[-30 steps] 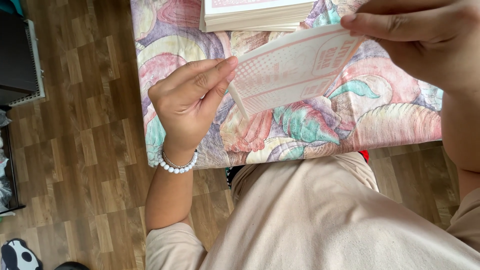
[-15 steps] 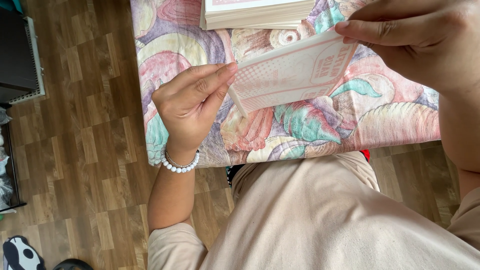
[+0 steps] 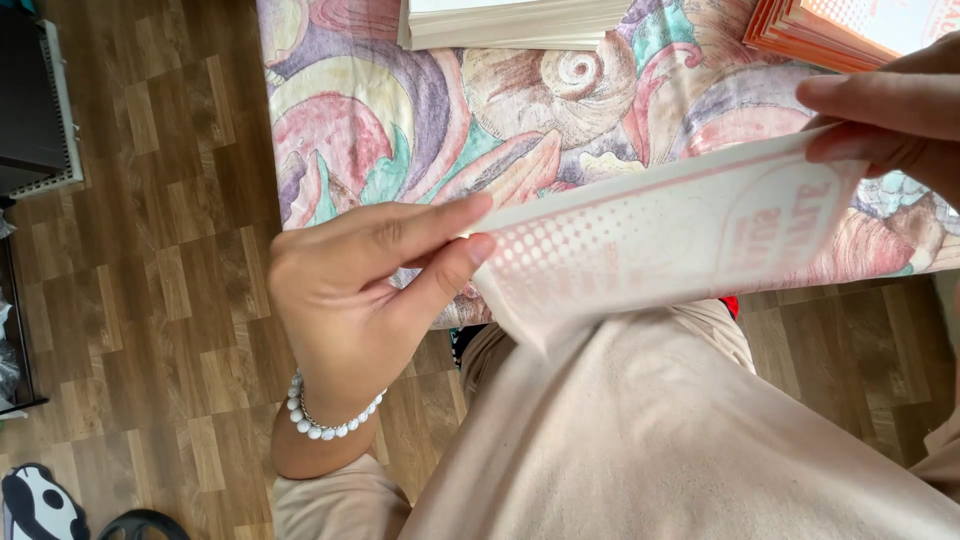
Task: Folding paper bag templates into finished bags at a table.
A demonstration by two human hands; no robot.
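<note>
I see left hand (image 3: 345, 300) fingers (image 3: 440, 225) pinching the printed sheet (image 3: 660, 240) end, right hand (image 3: 890, 120) clamping the far end, keeping it taut above the counter (image 3: 420, 110).

Floor (image 3: 170, 250) was brown wood-look parquet, blocks laid in alternating directions, lit by soft even daylight. Table (image 3: 400, 110) ran across the top, covered by a cloth printed with big seashells in pink, purple, teal and cream; its edge hung down over the floor. Dark cabinet (image 3: 30, 100) with a pale frame stood at the left edge. Black-and-white slipper (image 3: 40, 505) lay bottom left.
</note>
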